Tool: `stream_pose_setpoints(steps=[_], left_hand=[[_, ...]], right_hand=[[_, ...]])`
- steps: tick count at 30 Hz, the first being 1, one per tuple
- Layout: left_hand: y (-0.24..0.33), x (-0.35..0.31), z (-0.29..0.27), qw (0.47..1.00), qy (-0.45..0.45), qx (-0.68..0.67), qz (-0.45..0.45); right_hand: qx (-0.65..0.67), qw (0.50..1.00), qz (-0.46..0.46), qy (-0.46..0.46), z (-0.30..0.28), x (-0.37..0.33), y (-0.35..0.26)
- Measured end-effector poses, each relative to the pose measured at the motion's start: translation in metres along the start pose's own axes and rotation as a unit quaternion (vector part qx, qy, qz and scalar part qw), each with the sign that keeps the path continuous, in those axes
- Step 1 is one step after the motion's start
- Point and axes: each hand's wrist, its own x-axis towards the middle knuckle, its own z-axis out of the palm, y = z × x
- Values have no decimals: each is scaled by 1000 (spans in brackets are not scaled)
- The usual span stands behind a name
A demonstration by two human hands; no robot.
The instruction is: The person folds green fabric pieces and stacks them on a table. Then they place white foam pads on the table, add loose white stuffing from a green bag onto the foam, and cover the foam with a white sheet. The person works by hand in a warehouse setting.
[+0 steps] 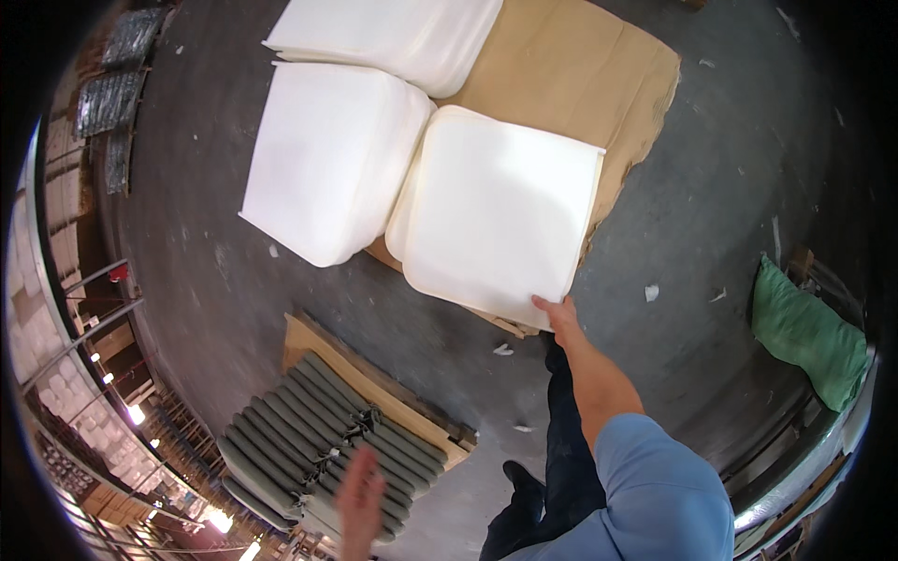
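Observation:
My right hand [558, 316] grips the near right corner of a white, square-like panel with rounded corners [505, 210], thumb on top and fingers hidden beneath. This panel lies on top of a stack of similar white pieces. Two more stacks of them, a white stack [327, 159] to the left and a far white stack [383, 33], stand close beside it. My left hand [360, 491] is smeared by motion, over or in front of a row of grey cushions with dark ties [318, 430]; whether it touches them I cannot tell.
Under the white stacks lies a brown cardboard sheet [571, 65] with a torn right edge. The cushions sit in a cardboard box [374, 383]. A green sack [809, 332] rests at the right. Paper scraps [652, 293] dot the grey floor. Loaded shelving [70, 393] lines the left.

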Motion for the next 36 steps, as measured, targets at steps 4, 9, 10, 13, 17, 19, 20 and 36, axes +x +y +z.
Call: stream_pose_setpoints(steps=[4, 9, 10, 13, 17, 19, 20, 36], left_hand=[[-51, -80, 57, 949, -195, 94, -229], [-64, -93, 65, 970, -158, 15, -187], [-70, -95, 62, 974, -150, 5, -170], [-85, -96, 50, 987, -127, -25, -99], [-100, -88, 27, 993, -100, -54, 26], [-109, -93, 21, 992, -76, -78, 71], [-106, -89, 18, 988, -77, -91, 101], [-86, -118, 25, 943, -175, -265, 101]], right_hand=[[119, 979, 29, -166, -7, -44, -13], [99, 989, -70, -88, 9, -116, -39], [98, 988, -94, -79, 11, -131, -45], [65, 973, -213, -59, 11, -172, -75], [-87, 936, -340, 23, -34, -246, -101], [-263, 890, -355, 109, -73, -317, -90], [-314, 858, -376, 153, -101, -345, -77], [-398, 838, 50, 370, -366, -646, 442]])
